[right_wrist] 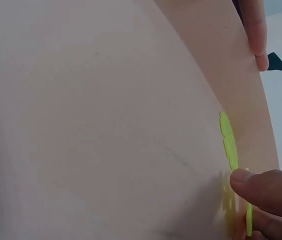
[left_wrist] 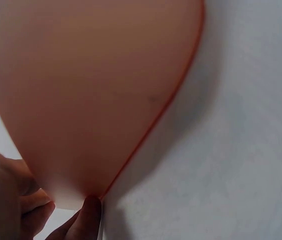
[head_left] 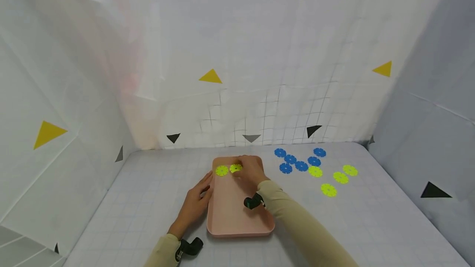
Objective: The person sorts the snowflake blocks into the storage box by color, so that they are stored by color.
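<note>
A pink tray (head_left: 230,213) stands lengthwise before me. My left hand (head_left: 196,199) rests along its left side, fingers against the outer wall; in the right wrist view its fingertips (right_wrist: 261,55) touch the tray edge. My right hand (head_left: 250,170) reaches over the tray's far end and pinches a yellow notched disc (head_left: 235,168) between thumb (right_wrist: 243,180) and fingers; this disc (right_wrist: 249,220) shows edge-on in the right wrist view. Beside it, at the far left of the tray, lies another yellow disc (head_left: 222,170). The fingers partly cover the held disc.
Right of the tray, several blue notched discs (head_left: 290,159) lie in a loose group on the white table (head_left: 148,201). Nearer and farther right are several yellow discs (head_left: 340,177). White sheeted walls with yellow triangles (head_left: 210,76) and black triangles (head_left: 313,130) enclose the table.
</note>
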Available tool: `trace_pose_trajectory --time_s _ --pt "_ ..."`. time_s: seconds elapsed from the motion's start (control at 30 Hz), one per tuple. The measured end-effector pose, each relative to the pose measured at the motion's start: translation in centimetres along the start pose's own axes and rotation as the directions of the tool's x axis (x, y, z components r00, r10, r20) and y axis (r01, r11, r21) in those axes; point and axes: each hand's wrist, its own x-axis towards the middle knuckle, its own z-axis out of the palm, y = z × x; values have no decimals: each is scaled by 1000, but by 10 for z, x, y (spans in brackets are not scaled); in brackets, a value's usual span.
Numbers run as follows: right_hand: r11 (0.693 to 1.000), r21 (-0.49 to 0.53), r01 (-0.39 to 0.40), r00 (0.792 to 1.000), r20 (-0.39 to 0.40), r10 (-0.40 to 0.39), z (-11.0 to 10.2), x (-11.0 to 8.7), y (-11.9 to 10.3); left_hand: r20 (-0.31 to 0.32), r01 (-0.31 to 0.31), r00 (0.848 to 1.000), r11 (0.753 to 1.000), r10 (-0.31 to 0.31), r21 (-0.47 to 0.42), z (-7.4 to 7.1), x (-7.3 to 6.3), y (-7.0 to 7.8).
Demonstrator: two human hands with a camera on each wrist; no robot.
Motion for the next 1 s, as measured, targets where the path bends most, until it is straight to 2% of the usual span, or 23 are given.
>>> trace_pose_trajectory --time_s 0.17,0.3,0.6,1.0 --pt "997 60 -42 999 19 41 3 -2 -3 -5 -13 1000 1000 13 5 1 0 -1" --pt "993 109 -45 999 36 41 5 -4 -4 -4 -15 1000 1000 15 5 1 -1 -2" --pt "995 99 -12 1000 7 11 4 -4 -2 -9 -15 1000 1000 15 -2 0 0 -2" --pt "993 118 -16 1000 6 15 3 -5 -2 -15 -37 999 999 37 -4 0 -2 1"
